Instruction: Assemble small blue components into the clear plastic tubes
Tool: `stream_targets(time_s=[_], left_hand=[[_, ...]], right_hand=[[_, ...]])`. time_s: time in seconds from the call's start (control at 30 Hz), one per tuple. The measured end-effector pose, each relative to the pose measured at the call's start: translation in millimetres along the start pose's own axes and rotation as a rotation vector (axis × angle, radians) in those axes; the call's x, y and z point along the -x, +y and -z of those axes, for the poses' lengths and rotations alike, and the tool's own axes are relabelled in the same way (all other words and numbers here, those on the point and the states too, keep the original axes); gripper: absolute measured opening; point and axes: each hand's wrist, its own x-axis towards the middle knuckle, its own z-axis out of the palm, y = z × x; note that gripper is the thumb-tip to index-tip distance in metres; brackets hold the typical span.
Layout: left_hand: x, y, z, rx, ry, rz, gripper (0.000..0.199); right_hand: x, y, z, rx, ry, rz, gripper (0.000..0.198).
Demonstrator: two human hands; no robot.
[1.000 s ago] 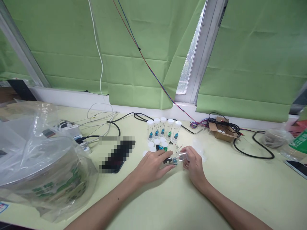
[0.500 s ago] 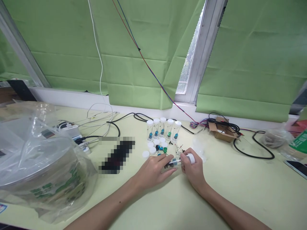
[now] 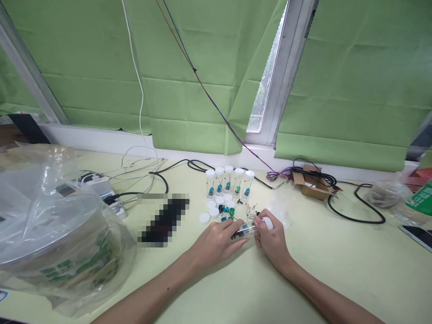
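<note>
Between my hands lies a small clear plastic tube (image 3: 249, 229), tilted sideways, with dark and blue pieces inside. Around its left end my left hand (image 3: 218, 238) is closed. My right hand (image 3: 272, 236) grips the other end, at the white cap (image 3: 268, 223). Just beyond stand several capped clear tubes (image 3: 227, 182) in a row, holding blue or green parts with wire leads. Loose white caps (image 3: 213, 212), blue and green disc-like components (image 3: 231, 210) and thin wire-leaded parts (image 3: 251, 209) lie between that row and my hands.
A large tub in a plastic bag (image 3: 70, 252) stands at the left. Behind it are a power strip (image 3: 114, 206) and cables. A small cardboard box (image 3: 312, 186) with wires sits at the back right, and a phone (image 3: 418, 236) lies at the right edge.
The white cap in my right hand has turned or tipped very slightly. Both hands stay in almost the same place on the tube.
</note>
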Motion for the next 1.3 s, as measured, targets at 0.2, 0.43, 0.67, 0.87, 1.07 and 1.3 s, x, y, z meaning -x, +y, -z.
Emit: stream_targets(time_s=[0.2, 0.43, 0.67, 0.87, 1.07, 1.3], left_hand=[[-1, 2, 0, -0.019, -0.010, 0.010, 0.030], [1, 4, -2, -0.015, -0.010, 0.050, 0.031], [3, 3, -8, 0.014, 0.030, 0.067, 0.029], [3, 3, -8, 0.057, 0.069, 0.064, 0.030], [3, 5, -7, 0.134, 0.114, 0.088, 0.032], [0, 10, -4, 0.223, 0.145, 0.154, 0.032]], right_hand=[[0, 1, 0, 0.017, 0.002, 0.008, 0.031], [-1, 2, 0, 0.033, 0.008, 0.009, 0.032], [0, -5, -2, -0.073, -0.013, -0.076, 0.035], [0, -8, -6, -0.132, 0.030, -0.112, 0.037], [3, -12, -7, -0.107, 0.098, -0.082, 0.031], [6, -20, -11, -0.151, 0.133, -0.025, 0.032]])
